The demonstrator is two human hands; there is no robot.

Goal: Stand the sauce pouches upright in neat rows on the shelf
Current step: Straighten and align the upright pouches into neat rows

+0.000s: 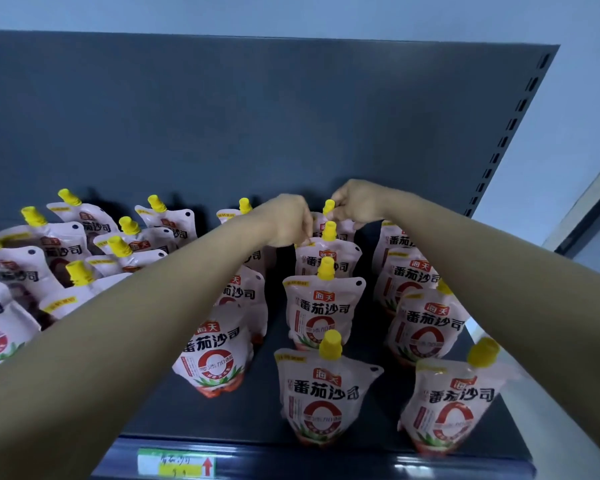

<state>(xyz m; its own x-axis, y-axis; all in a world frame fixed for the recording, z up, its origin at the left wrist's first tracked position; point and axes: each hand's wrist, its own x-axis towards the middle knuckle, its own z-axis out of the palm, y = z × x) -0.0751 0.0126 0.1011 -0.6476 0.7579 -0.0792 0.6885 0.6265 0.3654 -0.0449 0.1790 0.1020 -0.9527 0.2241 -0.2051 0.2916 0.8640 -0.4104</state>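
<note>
Pink sauce pouches with yellow caps stand on a dark grey shelf (267, 403). Right of centre, several form a row running front to back, the nearest being the front pouch (323, 393). Both my arms reach to the back pouch (336, 221) of that row. My left hand (288, 220) pinches its left top corner. On its right top edge, beside the yellow cap (328, 206), my right hand (355, 202) is closed. Two more rows stand to either side. On the left, a crowded group of pouches (66, 251) leans at mixed angles.
The shelf's dark back panel (257, 116) rises right behind the pouches. A slotted upright (513, 123) marks the shelf's right end, with a pale wall beyond. A green and yellow price label (177, 462) sits on the front rail.
</note>
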